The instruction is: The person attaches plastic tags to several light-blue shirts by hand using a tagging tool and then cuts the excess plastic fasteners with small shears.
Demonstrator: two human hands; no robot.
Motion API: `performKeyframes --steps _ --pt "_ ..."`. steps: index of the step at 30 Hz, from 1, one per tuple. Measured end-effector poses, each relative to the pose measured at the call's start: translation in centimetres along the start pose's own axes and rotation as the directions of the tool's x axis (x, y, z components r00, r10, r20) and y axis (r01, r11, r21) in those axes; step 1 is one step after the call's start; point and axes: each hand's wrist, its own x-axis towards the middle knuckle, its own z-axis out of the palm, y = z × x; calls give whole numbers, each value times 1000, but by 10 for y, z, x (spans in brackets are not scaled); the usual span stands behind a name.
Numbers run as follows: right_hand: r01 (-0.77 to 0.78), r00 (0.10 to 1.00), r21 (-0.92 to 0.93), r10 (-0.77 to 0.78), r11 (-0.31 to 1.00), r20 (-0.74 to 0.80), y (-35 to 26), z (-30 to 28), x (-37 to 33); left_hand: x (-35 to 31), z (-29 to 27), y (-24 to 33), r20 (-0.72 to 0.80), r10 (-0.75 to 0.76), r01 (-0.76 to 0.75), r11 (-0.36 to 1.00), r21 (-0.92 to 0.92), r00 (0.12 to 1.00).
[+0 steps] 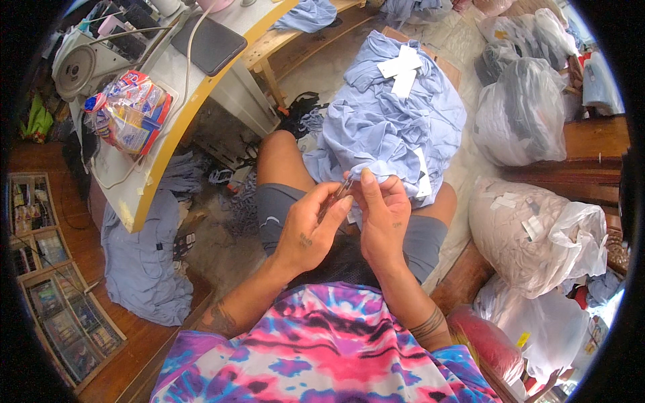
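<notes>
A light blue garment point(376, 121) lies in a crumpled heap in front of me, its near edge reaching between my knees. White paper tags point(406, 62) rest on its far part, and another white tag point(423, 173) hangs near my right hand. My right hand point(381, 218) pinches the garment's near edge between thumb and fingers. Close beside it, my left hand point(310, 225) is closed on a small, slim metal tool point(345, 187) that looks like thread snips. The tool's tip meets the cloth, but its exact shape is partly hidden by my fingers.
On the left, a yellow-edged table point(144, 174) carries a sewing machine point(77, 67), a dark phone point(209, 43) and a colourful plastic package point(131, 111). Below it hang blue clothes point(144, 269). Stuffed plastic bags point(537, 232) line the right side. Cloth scraps point(242, 208) litter the floor.
</notes>
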Motion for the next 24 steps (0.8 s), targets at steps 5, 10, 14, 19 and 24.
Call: performKeyframes --steps 5,10,14,19,24 --pt "-25 1000 -31 25 999 -3 5 -6 1 1 -1 1 1 -6 6 1000 2 1000" --pt "6 1000 -16 -6 1000 -28 1 3 2 2 -2 -2 -3 41 -40 997 64 999" --pt "4 1000 -12 -5 1000 -19 2 4 2 2 -2 -2 -4 25 -25 999 35 1000" --pt "15 1000 6 -15 1000 -25 6 5 2 2 -2 -1 17 -57 58 995 -77 998" --pt "17 999 -48 -19 999 -44 6 5 2 3 -1 -2 23 -66 68 992 -102 998"
